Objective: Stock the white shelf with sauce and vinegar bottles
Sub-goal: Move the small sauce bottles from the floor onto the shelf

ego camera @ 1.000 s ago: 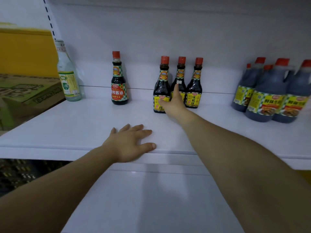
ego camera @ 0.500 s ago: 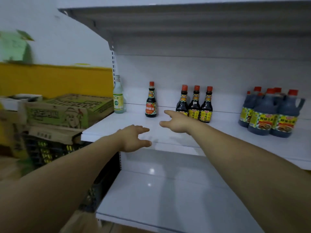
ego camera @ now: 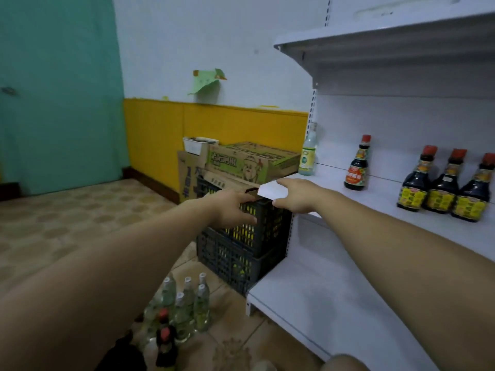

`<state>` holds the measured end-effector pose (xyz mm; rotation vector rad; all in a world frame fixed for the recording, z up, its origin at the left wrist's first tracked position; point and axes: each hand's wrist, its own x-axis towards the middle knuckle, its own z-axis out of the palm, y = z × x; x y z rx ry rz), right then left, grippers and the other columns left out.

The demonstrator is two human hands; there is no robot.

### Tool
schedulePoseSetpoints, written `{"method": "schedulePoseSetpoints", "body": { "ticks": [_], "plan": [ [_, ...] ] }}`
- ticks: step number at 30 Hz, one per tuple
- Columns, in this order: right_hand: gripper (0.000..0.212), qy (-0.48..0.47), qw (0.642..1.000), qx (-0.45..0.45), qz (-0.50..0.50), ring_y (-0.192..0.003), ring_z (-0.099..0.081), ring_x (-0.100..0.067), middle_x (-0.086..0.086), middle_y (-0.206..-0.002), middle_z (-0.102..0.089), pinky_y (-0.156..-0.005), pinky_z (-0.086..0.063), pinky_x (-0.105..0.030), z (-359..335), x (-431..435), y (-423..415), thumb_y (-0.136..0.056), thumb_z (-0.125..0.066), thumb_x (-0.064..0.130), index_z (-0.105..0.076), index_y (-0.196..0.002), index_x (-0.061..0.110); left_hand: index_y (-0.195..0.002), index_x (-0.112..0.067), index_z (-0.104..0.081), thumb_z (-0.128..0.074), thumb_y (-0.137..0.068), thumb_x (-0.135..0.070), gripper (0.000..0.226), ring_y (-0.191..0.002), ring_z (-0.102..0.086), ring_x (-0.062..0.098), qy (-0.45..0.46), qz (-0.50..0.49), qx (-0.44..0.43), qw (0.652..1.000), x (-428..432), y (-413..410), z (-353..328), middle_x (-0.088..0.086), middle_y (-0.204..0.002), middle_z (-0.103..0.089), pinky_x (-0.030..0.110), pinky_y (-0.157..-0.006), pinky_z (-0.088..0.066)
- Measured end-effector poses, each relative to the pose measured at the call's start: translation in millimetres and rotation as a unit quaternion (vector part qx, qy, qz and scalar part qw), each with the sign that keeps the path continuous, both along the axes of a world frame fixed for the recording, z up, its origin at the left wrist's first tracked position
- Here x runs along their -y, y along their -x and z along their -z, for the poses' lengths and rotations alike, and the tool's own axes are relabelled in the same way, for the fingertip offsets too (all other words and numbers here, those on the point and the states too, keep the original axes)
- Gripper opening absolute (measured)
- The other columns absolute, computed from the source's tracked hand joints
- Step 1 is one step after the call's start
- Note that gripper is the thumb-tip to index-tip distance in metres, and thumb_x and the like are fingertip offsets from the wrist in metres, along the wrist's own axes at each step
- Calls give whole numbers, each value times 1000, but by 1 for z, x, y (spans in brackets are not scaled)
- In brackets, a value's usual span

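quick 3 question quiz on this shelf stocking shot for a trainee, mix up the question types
1. True or false: both hands are empty.
2. How many dark sauce bottles stand on the white shelf?
3. The spare clear bottles wait: A) on the floor, B) in a crate, C) on the top shelf.

Key
1. True: the left hand and right hand hold nothing.
2. Four: a single bottle and a trio.
3. A: the clear bottles stand on the floor tiles.
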<state>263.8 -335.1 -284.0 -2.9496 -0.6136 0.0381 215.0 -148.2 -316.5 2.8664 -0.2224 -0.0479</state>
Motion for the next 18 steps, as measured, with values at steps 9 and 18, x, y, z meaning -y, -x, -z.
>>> {"method": "schedulePoseSetpoints", "body": {
  "ticks": [9, 18],
  "plan": [
    [75, 51, 988, -73, -129, -129, -47, -29, -8, -161, -18, -97, -47, -39, 54, -101, 1, -98, -48, 47, -8, -156, 24, -150, -28, -24, -56, -87, -55, 76, -144, -21, 25, -27, -153, -53, 987, -79, 48, 56, 2, -158, -20, 43, -115, -25],
    [75, 69, 969, -128, -201, -138, -37, -29, -6, -161, -20, -104, -41, -37, 157, -208, -16, -97, -49, 48, -10, -156, 23, -150, -30, -23, -55, -88, -52, 73, -139, -31, 25, 29, -233, -171, 957, -149, 66, 171, 1, -158, -20, 40, -111, -31]
  ]
}}
